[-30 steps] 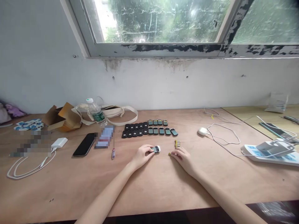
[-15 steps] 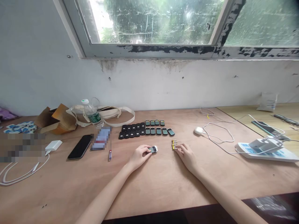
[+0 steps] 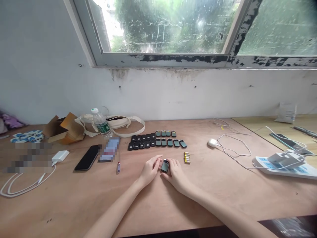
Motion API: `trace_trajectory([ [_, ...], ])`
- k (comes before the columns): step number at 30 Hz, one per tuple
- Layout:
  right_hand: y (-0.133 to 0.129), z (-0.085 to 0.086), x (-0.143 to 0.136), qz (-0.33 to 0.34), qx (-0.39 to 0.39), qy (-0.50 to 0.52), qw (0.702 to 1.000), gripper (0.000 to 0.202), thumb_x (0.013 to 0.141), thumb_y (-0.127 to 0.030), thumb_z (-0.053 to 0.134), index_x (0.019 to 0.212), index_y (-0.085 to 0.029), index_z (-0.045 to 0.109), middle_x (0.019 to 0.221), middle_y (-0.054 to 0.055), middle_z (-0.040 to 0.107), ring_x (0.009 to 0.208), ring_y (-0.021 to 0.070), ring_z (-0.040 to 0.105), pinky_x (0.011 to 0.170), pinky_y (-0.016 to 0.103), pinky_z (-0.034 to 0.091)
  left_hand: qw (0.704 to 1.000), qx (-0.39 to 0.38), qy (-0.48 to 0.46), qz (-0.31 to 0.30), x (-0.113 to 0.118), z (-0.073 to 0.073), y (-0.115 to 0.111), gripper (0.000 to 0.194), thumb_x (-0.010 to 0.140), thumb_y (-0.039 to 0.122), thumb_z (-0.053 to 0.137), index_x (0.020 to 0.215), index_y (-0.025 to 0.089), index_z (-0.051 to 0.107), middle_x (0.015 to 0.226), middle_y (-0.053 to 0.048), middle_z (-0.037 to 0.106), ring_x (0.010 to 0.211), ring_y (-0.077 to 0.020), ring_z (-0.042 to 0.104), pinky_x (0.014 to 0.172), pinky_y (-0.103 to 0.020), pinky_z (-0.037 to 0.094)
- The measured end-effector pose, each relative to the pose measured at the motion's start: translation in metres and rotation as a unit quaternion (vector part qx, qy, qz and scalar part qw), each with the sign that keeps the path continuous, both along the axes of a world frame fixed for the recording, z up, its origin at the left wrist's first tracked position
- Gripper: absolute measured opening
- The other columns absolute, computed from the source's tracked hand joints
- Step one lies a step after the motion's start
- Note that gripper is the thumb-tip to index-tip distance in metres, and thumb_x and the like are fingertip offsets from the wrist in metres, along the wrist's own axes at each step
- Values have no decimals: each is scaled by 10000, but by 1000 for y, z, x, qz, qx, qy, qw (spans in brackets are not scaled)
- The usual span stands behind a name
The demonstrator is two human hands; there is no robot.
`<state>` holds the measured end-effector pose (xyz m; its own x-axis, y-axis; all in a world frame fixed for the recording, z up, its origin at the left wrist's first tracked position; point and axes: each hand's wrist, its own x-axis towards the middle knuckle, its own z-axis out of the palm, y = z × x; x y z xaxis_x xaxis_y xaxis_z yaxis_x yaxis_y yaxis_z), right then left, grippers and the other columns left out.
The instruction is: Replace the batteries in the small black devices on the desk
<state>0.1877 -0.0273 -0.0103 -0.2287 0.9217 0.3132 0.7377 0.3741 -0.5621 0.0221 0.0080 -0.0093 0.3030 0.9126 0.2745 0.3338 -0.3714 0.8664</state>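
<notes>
A small black handheld device with a grey screen (image 3: 165,166) stands between my hands, low over the table. My right hand (image 3: 177,175) grips it from the right, thumb below and fingers along its edge. From the other side, the curled fingers of my left hand (image 3: 150,170) close in at its upper left edge; the exact contact is hard to see. Several similar screened devices (image 3: 163,142) lie in two rows beyond my hands. To their left are rows of black oval pieces (image 3: 142,144). A row of yellow batteries (image 3: 187,158) lies right of my right hand.
At left are a purple-and-white pen (image 3: 118,167), a black phone (image 3: 87,158), a water bottle (image 3: 102,125), a pale bag (image 3: 119,122) and an open cardboard box (image 3: 63,130). A white power strip (image 3: 279,167) and looped white cables (image 3: 234,155) sit at right.
My right hand has moved left from the batteries to the device and taken hold of it. The device is now turned more upright between both hands. The view has tilted slightly.
</notes>
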Motion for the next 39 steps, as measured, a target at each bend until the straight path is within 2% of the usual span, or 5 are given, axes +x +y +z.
trace_trajectory([
  [4,32,7,12,-27,-21,36,999,466,699,-260,681,1136,-203,529,1101,92,596,1040,266,535,879,412,463,999,14,11,38,-1,-4,1,312,885,198,417,1158,215,566,999,-41,674,646,-114,628,694,-249,526],
  [12,169,28,98,-64,-36,112,991,632,667,-392,709,1221,-187,483,1199,114,586,1025,237,557,841,382,469,999,-5,11,45,-2,-4,-1,321,860,155,413,1130,212,578,971,-35,662,617,-104,598,628,-239,516],
  [16,205,23,130,-78,-83,82,990,705,605,-309,754,1246,-179,492,1182,128,609,1031,252,565,778,343,492,999,-30,-1,40,0,-2,-1,323,865,163,406,1135,214,576,949,-32,661,570,-90,579,566,-215,500],
  [33,228,25,107,11,-106,-30,994,622,639,-271,738,1225,-206,539,1223,106,593,1141,278,520,955,408,400,998,-46,-6,44,0,-2,-1,315,874,188,404,1132,217,584,938,-32,660,551,-82,546,563,-212,499],
  [39,197,43,81,-6,-29,32,999,586,696,-386,681,1227,-217,497,1154,81,613,1161,275,470,939,427,390,997,-45,-18,67,-3,-5,5,317,868,169,401,1129,204,577,937,-36,666,531,-81,554,515,-205,485],
])
